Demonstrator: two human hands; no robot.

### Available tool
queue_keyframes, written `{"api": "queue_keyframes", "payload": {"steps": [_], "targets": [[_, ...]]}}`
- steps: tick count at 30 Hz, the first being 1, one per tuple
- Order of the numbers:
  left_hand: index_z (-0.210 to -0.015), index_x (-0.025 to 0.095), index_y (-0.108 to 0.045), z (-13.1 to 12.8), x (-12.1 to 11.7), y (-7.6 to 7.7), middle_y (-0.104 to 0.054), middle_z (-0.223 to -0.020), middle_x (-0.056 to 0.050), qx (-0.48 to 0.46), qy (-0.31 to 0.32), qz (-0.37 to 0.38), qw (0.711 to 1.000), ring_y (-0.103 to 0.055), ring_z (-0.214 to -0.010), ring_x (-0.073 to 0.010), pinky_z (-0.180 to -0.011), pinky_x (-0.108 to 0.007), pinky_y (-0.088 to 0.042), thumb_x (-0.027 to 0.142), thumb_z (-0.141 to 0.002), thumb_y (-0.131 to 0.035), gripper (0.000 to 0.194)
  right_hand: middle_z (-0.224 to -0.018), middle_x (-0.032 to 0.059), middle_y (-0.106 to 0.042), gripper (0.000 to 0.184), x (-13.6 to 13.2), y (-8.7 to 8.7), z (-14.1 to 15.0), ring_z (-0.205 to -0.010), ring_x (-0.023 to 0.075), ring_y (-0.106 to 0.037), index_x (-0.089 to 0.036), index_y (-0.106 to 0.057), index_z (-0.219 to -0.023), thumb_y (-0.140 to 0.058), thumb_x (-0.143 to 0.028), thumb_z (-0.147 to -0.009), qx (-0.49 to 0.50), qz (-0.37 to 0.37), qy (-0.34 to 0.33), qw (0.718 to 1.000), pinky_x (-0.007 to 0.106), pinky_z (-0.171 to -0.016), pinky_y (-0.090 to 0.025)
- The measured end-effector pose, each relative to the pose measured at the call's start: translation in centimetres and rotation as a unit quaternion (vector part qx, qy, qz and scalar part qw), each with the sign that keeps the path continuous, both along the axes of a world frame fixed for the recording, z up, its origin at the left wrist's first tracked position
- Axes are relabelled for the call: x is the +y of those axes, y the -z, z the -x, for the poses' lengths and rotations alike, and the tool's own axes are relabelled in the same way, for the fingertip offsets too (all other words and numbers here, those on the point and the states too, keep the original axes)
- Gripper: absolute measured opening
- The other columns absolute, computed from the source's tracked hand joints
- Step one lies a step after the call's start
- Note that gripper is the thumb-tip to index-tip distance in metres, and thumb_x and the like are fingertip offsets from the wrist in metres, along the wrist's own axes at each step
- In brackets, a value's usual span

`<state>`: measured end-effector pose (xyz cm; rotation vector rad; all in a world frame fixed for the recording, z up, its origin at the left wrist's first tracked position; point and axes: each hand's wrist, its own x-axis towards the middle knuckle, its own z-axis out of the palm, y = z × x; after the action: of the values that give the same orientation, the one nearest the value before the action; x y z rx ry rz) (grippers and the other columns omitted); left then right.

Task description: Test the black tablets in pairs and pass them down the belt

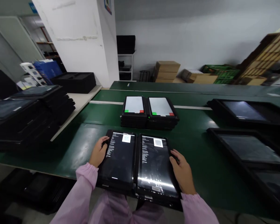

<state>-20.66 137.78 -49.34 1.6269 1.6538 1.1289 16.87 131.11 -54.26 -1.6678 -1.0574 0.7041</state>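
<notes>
My left hand (99, 152) is closed on the left edge of a black tray (135, 177), and my right hand (183, 172) grips its right edge. Side by side in this tray lie two tablets, the left tablet (121, 163) and the right tablet (154, 171). Both dark screens carry white text at the left and a QR code near the top. The tray's near edge reaches past the front of the green table. Just beyond it, two more tablets, one left (134, 104) and one right (160, 105), show white screens with green and red corner boxes, on stacked black trays.
Stacked black trays with tablets (4, 109) stand at the left. More tablet trays (247, 146) lie at the right on the green table (200, 183). A black foam block (74, 82) sits behind at left. Cardboard boxes (166, 71) are by the far wall.
</notes>
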Motion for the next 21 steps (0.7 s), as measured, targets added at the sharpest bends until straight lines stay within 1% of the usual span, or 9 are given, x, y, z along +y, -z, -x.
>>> {"api": "queue_keyframes", "payload": {"steps": [4,10,17,21], "targets": [[-0.120,0.018,-0.055,0.00,-0.38,0.19,-0.067,-0.122,-0.010,0.006,-0.004,0.000,1.000,-0.060,-0.120,-0.0234,-0.109,-0.045,-0.040,0.023,-0.084,-0.045,0.038,-0.141,0.0084,-0.052,0.053,-0.14,0.37,-0.19,-0.124,0.0327,-0.051,-0.022,-0.066,-0.115,-0.064,-0.058,-0.076,0.014,0.033,-0.001,0.999,0.047,-0.106,-0.040],[-0.122,0.018,-0.054,0.01,-0.58,0.23,-0.066,-0.124,-0.011,0.008,-0.001,0.004,1.000,-0.059,-0.120,-0.0232,-0.109,-0.045,-0.040,0.022,-0.085,-0.046,0.039,-0.142,0.0069,-0.052,0.052,-0.30,0.01,-0.21,-0.125,0.0333,-0.050,-0.023,-0.067,-0.115,-0.060,-0.061,-0.079,0.016,0.052,0.003,0.999,0.048,-0.106,-0.039],[-0.122,0.019,-0.054,0.00,-0.59,0.00,-0.065,-0.125,-0.011,0.018,0.005,0.002,1.000,-0.059,-0.121,-0.0243,-0.108,-0.046,-0.040,0.024,-0.083,-0.050,0.040,-0.140,0.0074,-0.054,0.051,-0.24,-0.10,-0.03,-0.123,0.0331,-0.052,-0.023,-0.066,-0.113,-0.059,-0.060,-0.079,0.014,0.043,0.009,0.999,0.049,-0.106,-0.039],[-0.124,0.019,-0.053,-0.09,-0.48,-0.07,-0.064,-0.125,-0.012,0.037,0.008,-0.010,0.999,-0.058,-0.121,-0.0268,-0.108,-0.048,-0.041,0.032,-0.081,-0.059,0.045,-0.137,0.0100,-0.056,0.049,0.09,-0.02,0.03,-0.124,0.0323,-0.052,-0.021,-0.067,-0.111,-0.059,-0.058,-0.079,0.015,0.019,0.005,1.000,0.048,-0.108,-0.038]]}}
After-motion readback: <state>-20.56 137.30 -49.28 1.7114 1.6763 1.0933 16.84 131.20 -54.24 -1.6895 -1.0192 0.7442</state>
